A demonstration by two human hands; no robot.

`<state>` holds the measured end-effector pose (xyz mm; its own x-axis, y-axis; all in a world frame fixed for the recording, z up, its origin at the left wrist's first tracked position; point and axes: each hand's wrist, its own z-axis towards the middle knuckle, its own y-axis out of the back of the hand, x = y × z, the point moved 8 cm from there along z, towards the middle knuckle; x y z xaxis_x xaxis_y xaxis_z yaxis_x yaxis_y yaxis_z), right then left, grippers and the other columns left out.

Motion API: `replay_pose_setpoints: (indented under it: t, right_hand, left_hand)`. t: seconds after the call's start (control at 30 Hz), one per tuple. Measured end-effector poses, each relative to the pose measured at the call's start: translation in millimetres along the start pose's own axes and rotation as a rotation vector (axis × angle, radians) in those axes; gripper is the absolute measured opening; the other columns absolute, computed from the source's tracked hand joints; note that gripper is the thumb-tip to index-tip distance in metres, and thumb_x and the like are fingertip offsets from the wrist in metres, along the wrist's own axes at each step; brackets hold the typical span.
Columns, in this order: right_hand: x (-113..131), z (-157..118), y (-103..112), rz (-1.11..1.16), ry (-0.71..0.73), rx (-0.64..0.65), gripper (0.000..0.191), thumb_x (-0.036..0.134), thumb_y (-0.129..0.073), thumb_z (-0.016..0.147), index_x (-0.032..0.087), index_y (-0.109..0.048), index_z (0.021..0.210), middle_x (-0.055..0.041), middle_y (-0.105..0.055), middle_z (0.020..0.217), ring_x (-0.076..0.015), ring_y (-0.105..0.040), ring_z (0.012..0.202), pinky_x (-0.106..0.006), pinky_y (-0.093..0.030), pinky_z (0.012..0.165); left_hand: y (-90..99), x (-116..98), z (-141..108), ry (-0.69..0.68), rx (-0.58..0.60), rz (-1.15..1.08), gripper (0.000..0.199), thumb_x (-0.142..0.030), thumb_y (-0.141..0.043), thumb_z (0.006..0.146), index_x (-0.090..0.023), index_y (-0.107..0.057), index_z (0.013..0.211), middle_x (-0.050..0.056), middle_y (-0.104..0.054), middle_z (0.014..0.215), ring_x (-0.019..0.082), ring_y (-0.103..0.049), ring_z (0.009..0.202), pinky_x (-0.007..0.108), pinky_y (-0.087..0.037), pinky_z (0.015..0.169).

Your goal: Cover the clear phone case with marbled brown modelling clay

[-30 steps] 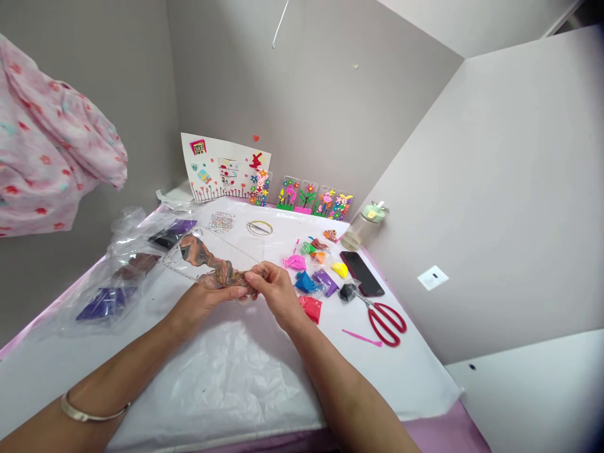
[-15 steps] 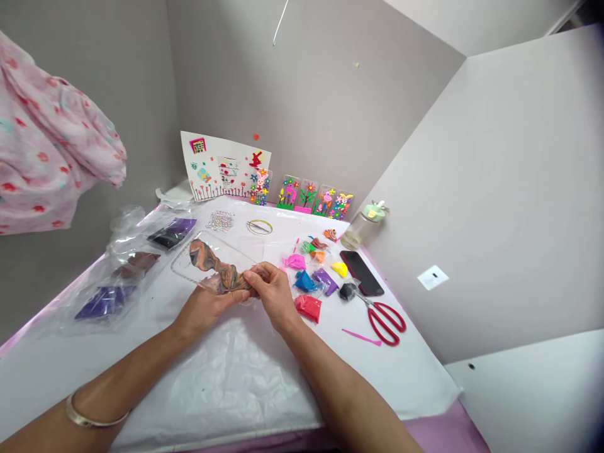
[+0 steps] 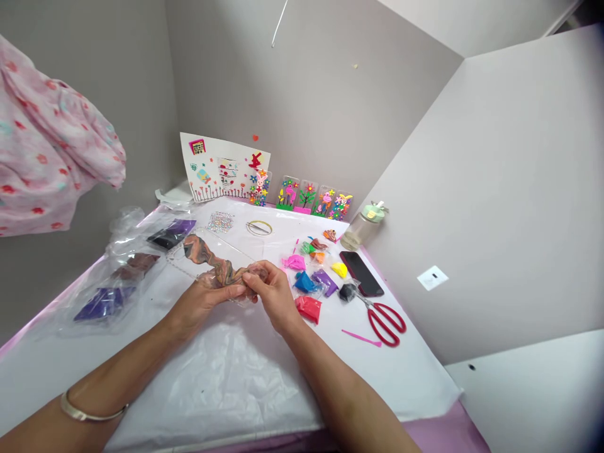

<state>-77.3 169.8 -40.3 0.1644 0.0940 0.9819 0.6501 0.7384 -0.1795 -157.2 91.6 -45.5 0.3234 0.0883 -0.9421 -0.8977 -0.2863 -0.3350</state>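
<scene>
Head view, and nearest the camera both forearms reach in over the white plastic-covered surface [image 3: 226,384], a thin metal bangle [image 3: 89,412] on the left wrist. Just beyond, the left hand [image 3: 202,301] and right hand [image 3: 274,292] meet, fingers pinched on the near end of a clear transparent phone case [image 3: 207,258] that carries a twisting strip of marbled brown, orange and grey clay [image 3: 214,264]. Both hands are grasping that case: the left supports it from below, the right thumb and fingers press at the clay's near tip. The case is lifted a little off the surface, its far end pointing away to the left.

As for progress, my read is that the clay strip is already laid along the case and is being pressed down; most of the case is bare, so plenty of decorating looks left.

Right of the case sit small bags of bright modelling clay [image 3: 314,277], pink, blue, purple, yellow and red. Further right lie red-handled scissors [image 3: 384,321], a thin pink modelling tool [image 3: 361,338] and a dark smartphone [image 3: 362,272]. Left of the case lie clear bags of dark purple and brown clay [image 3: 123,270]. Beyond it, a pile of rhinestones [image 3: 221,221], then finished decorated phone cases [image 3: 314,198] and a decorated white card [image 3: 224,168] leaning on the grey wall.
</scene>
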Motion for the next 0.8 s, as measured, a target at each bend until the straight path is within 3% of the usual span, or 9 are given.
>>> replay_pose_setpoints:
  t: [0.13, 0.23, 0.33, 0.53, 0.67, 0.8]
  right_hand:
    - [-2.7, 1.5, 1.6, 0.068, -0.035, -0.001, 0.023, 0.039, -0.069, 0.076, 0.018, -0.060, 0.076, 0.0034, -0.053, 0.059, -0.0092, -0.045, 0.049, -0.022, -0.035, 0.046]
    - [3.1, 3.0, 6.6, 0.088, 0.002, -0.036, 0.024, 0.039, -0.068, 0.077, 0.017, -0.061, 0.075, 0.0037, -0.053, 0.059, -0.0085, -0.044, 0.050, -0.021, -0.035, 0.047]
    - [12.0, 2.2, 8.1, 0.100, 0.065, -0.051, 0.022, 0.036, -0.070, 0.077, 0.017, -0.063, 0.081, 0.0029, -0.057, 0.064, -0.0083, -0.046, 0.052, -0.021, -0.035, 0.049]
    - [17.1, -5.1, -9.8, 0.050, 0.085, 0.089, 0.017, 0.027, -0.074, 0.074, 0.017, -0.065, 0.084, 0.0004, -0.063, 0.073, -0.0120, -0.056, 0.067, -0.023, -0.042, 0.062]
    - [13.5, -5.0, -7.5, 0.043, 0.081, 0.062, 0.014, 0.029, -0.071, 0.077, 0.016, -0.066, 0.079, -0.0001, -0.063, 0.069, -0.0116, -0.055, 0.063, -0.023, -0.041, 0.060]
    - [6.2, 0.8, 0.0, 0.048, 0.036, 0.038, 0.018, 0.032, -0.070, 0.079, 0.016, -0.065, 0.081, 0.0003, -0.062, 0.069, -0.0109, -0.054, 0.061, -0.022, -0.041, 0.058]
  left_hand:
    - [1.0, 2.9, 0.8, 0.007, -0.032, -0.018, 0.017, -0.022, -0.073, 0.079, -0.020, -0.057, 0.072, -0.003, -0.067, 0.076, 0.017, -0.064, 0.080, 0.029, -0.049, 0.079]
    - [-3.6, 3.5, 1.3, 0.036, 0.010, -0.082, 0.009, -0.026, -0.068, 0.084, -0.019, -0.063, 0.089, 0.001, -0.069, 0.089, 0.019, -0.065, 0.089, 0.034, -0.049, 0.087]
    - [-2.3, -1.2, 2.4, 0.018, 0.020, -0.115, 0.019, -0.028, -0.065, 0.086, -0.019, -0.066, 0.103, 0.004, -0.070, 0.101, 0.020, -0.065, 0.094, 0.034, -0.049, 0.091]
    - [8.1, -4.1, 2.2, -0.011, -0.052, -0.062, 0.009, -0.023, -0.073, 0.080, -0.019, -0.072, 0.087, 0.002, -0.072, 0.089, 0.016, -0.064, 0.084, 0.028, -0.051, 0.084]
    - [7.3, -4.5, 1.7, -0.024, -0.051, -0.028, 0.006, -0.023, -0.071, 0.080, -0.018, -0.072, 0.081, 0.001, -0.071, 0.081, 0.016, -0.064, 0.080, 0.028, -0.051, 0.083]
    - [1.8, -3.0, 2.1, -0.008, 0.000, -0.047, 0.011, -0.026, -0.065, 0.086, -0.017, -0.071, 0.089, 0.003, -0.072, 0.088, 0.018, -0.065, 0.086, 0.029, -0.050, 0.087]
